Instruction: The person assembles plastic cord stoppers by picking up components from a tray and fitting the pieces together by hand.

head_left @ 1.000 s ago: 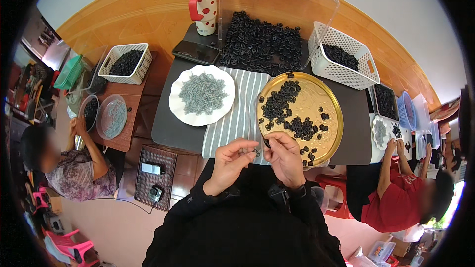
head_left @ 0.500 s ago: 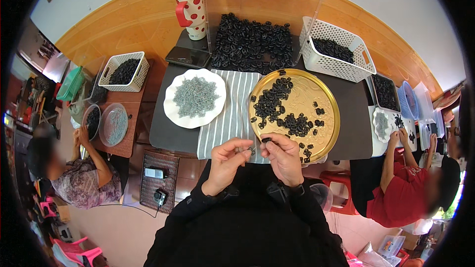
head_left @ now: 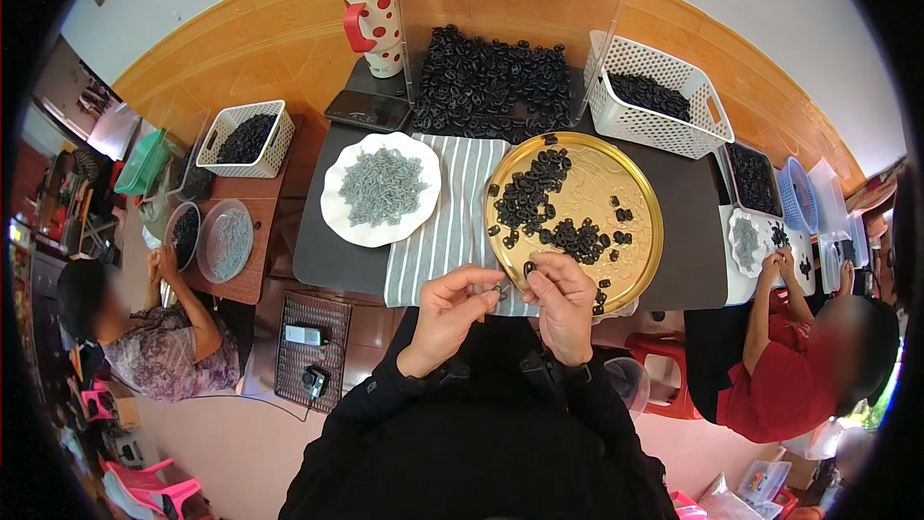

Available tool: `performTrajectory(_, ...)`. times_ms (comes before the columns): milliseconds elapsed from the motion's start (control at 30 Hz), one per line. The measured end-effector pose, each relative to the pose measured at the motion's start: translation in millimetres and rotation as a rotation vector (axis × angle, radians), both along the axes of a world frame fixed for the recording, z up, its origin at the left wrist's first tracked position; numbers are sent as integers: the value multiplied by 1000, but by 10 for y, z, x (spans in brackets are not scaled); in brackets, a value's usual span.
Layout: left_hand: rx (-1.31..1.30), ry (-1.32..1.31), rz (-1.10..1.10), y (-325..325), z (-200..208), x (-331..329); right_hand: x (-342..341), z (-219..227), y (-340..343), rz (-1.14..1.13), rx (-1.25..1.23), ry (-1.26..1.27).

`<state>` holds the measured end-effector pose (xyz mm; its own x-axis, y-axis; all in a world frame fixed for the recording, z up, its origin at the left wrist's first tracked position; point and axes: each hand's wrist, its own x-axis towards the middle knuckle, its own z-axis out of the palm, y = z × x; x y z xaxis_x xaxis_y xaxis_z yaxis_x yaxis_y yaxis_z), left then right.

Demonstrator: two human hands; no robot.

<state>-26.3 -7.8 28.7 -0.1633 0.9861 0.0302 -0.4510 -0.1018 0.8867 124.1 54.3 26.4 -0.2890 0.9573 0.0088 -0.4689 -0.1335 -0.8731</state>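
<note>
Pinching a small black ring [head_left: 528, 270] between thumb and fingertips, the right hand [head_left: 560, 303] is hovering at the near rim of the gold round tray [head_left: 635, 195]. Meeting it fingertip to fingertip, the left hand [head_left: 454, 303] is gripping a small grey metal piece [head_left: 500, 291] — too small to identify further. Just beyond the grip, loose black rings [head_left: 539, 212] are lying scattered on the tray. Beyond and to the left, a white plate [head_left: 337, 221] of grey pieces is sitting partly on a striped cloth [head_left: 452, 221] — further back, a clear bin [head_left: 500, 0] of black rings.
</note>
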Motion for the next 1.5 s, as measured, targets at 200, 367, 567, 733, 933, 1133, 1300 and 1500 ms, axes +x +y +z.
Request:
performTrajectory(200,-19,30,-16,7,0,36,72,-47,-3,103,106,-96)
performTrajectory(367,-17,54,-25,-6,15,49,47,-44,-37,72,106,-78)
performTrajectory(567,7,72,2,-12,-39,65,23,-32,-86,39,129,-96)
performTrajectory(733,21,90,24,-21,-44,79,-6,-50,-113,20,114,-92)
performTrajectory(933,41,75,26,-31,-68,88,-18,-54,-127,-2,158,-147)
performTrajectory(1133,12,37,92,-51,-91,139,-40,-25,-152,-23,219,-238)
performTrajectory(1300,32,51,120,-39,-113,194,-36,-40,-162,-49,321,-328)
performTrajectory(1500,44,29,127,-28,-117,200,-40,-47,-146,-36,292,-292)
